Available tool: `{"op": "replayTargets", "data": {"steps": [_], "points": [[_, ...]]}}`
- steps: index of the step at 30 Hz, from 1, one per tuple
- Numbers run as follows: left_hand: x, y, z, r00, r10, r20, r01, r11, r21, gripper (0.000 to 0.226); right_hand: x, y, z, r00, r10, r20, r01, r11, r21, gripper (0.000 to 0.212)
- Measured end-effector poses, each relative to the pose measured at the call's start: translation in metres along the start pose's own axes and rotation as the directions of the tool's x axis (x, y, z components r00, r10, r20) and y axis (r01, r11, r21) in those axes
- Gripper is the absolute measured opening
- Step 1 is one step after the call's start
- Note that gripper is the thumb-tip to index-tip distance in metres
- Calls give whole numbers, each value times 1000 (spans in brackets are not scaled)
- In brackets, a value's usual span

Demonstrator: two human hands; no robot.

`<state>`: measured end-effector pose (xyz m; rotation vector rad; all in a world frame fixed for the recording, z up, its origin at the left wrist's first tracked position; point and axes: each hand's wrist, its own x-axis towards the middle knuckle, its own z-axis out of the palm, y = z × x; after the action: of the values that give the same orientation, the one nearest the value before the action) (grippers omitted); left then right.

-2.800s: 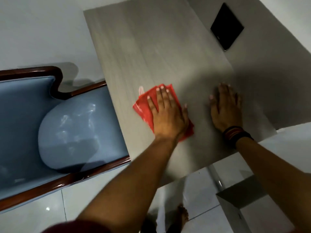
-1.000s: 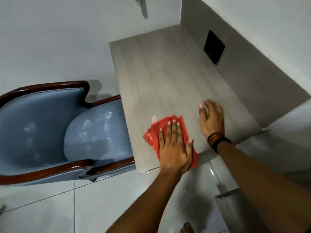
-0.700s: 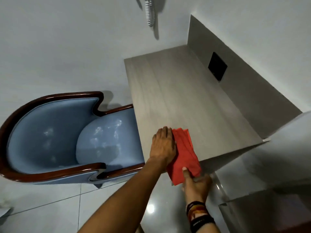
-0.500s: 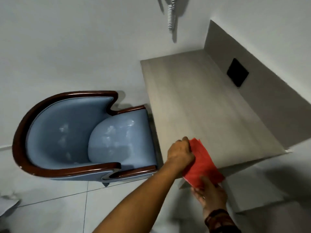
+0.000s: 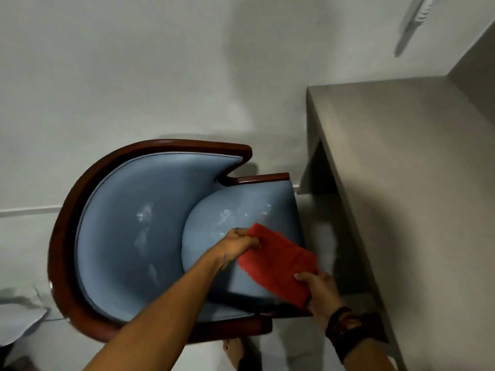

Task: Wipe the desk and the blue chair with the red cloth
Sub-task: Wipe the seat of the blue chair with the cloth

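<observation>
Cloth (image 5: 278, 261) is pinched at opposite ends by left hand (image 5: 235, 246) and right hand (image 5: 320, 290); it should be laid flat on the chair (image 5: 150, 231) seat and wiped in overlapping strokes.

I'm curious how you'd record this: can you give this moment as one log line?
stage: chair wipe starting | red cloth: held over blue chair seat | left hand: grips cloth | right hand: grips cloth | desk: bare
</observation>
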<state>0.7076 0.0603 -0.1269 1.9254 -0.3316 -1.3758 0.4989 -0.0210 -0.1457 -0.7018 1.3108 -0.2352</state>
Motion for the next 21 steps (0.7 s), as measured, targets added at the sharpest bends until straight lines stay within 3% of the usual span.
{"op": "replayTargets", "data": {"steps": [2,4,6,8,9,11,13,15,19,21], "points": [[41,-5,-9,999,50,1,-50,999,14,23,43,-10,16,991,-125,-38,119,984,-136,38],[86,-4,-13,986,168,-14,-168,985,29,29,78,-23,28,924,-383,0,362,872,-329,34],[119,0,-17,957,290,-26,-288,955,73,33,102,-28,32,789,-599,136,588,672,-450,35],[144,-6,-23,943,331,-31,-319,927,197,46,127,-11,30,645,-709,286,708,412,-574,53],[152,-14,-26,945,326,-18,-307,905,295,55,140,1,27,578,-721,384,727,240,-644,64],[158,-40,-32,961,273,38,-250,802,542,70,165,39,16,514,-611,602,705,-99,-703,71],[144,-66,-34,978,208,19,-169,737,654,72,180,78,2,511,-443,737,710,-265,-652,63],[105,-91,-28,965,257,-49,-158,722,674,59,173,102,-7,539,-398,742,727,-225,-649,48],[-9,-128,-1,898,400,-185,-179,714,677,46,160,80,8,541,-633,553,683,-53,-728,64],[-38,-129,11,877,454,-159,-237,695,679,53,183,56,34,630,-619,469,574,-36,-818,73]]}}
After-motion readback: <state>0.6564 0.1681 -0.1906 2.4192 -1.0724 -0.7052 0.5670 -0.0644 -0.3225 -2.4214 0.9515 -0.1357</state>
